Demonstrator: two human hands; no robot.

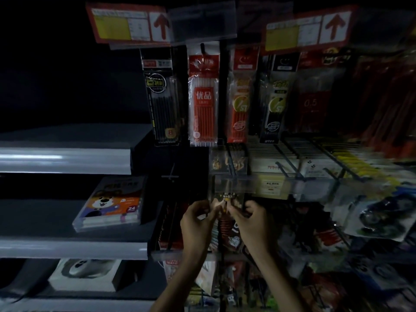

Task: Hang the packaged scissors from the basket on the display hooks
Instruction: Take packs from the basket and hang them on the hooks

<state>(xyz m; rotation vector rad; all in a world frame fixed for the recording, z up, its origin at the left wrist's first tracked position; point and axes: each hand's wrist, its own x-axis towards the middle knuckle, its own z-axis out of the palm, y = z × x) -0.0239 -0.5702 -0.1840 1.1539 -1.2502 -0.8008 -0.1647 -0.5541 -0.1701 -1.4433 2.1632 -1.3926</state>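
Between my left hand [195, 219] and right hand [253, 218], I pinch a dark carded scissors pack with a yellow label [227, 200] by both side edges. Just above both hands sits a clear plastic price strip [234, 184].

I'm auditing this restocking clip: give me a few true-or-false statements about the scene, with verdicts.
The left hand and right hand both hold the small dark plastic scissors package. True.
The red-and-white pack of refills hangs below the hands. False: it hangs above them.
The flat box with a cartoon dog lies on a grey shelf left of the hands. True.
The red arrow on the left price tag points down. False: it points up.
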